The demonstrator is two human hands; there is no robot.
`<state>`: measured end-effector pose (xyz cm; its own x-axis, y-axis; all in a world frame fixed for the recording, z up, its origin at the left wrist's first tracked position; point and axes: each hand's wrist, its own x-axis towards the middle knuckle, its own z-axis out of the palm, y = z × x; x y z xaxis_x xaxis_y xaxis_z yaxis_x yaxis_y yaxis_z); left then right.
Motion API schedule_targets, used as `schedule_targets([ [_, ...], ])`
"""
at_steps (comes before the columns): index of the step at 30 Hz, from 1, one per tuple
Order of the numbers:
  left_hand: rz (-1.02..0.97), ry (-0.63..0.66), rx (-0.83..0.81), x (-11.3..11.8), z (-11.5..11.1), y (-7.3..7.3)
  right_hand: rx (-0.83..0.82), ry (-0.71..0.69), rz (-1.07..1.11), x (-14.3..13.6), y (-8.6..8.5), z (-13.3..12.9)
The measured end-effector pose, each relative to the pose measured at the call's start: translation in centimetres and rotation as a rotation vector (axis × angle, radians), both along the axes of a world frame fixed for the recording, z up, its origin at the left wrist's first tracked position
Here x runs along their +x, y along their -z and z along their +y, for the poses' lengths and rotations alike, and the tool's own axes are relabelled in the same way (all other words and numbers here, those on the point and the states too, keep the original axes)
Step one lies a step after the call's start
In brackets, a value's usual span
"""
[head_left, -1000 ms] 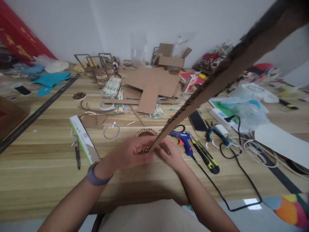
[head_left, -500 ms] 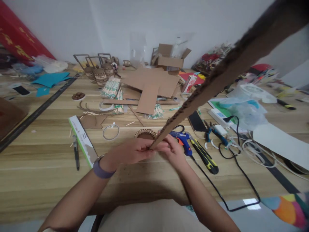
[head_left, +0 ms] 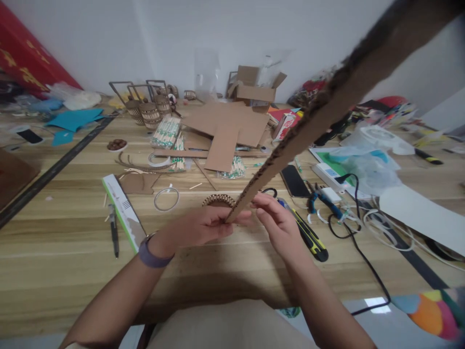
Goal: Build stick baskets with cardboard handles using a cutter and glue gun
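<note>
My left hand (head_left: 203, 225) pinches the near end of a long cardboard strip (head_left: 279, 157), which slants up toward the camera at the upper right. The strip's corrugated edge looks torn and rough. Just to its right, my right hand (head_left: 278, 220) has its fingers apart and slightly curled, and it grips nothing. Whether its fingertips brush the strip I cannot tell. Behind my left hand sits a round cardboard piece (head_left: 218, 199) rimmed with short sticks, partly hidden. A blue glue gun (head_left: 282, 202) is mostly covered by my right hand. Beside that hand lies a yellow and black utility knife (head_left: 310, 237).
Cardboard sheets (head_left: 227, 123) and packs of sticks (head_left: 166, 132) lie ahead. Small stick-covered baskets (head_left: 150, 114) stand behind. A tape roll (head_left: 166, 198), a marker (head_left: 114, 232) and a long box (head_left: 125, 211) are at left. Pliers (head_left: 325, 203), a phone (head_left: 295, 181) and cables are at right.
My right hand has moved right, away from the strip's lower end, and now covers most of the glue gun. My left hand still pinches the strip in nearly the same place.
</note>
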<state>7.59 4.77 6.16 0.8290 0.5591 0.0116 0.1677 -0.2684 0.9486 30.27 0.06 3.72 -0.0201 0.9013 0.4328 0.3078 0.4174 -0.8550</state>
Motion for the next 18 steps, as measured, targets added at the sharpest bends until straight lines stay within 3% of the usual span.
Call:
schedule_targets([
  [4,-0.243,0.016,-0.217,-0.55,-0.11,-0.17,-0.035,0.067,0.005,0.01,0.33,-0.35],
  [7,-0.303,-0.016,-0.294,-0.91,0.02,-0.15,-0.044,0.077,0.018,0.03,0.47,-0.52],
  [13,-0.204,0.046,-0.181,-0.46,0.44,-0.08,-0.132,0.052,0.062,-0.16,0.2,-0.5],
  [18,-0.153,0.064,-0.138,-0.19,0.63,-0.2,-0.372,-0.19,0.187,0.18,-0.02,-0.64],
])
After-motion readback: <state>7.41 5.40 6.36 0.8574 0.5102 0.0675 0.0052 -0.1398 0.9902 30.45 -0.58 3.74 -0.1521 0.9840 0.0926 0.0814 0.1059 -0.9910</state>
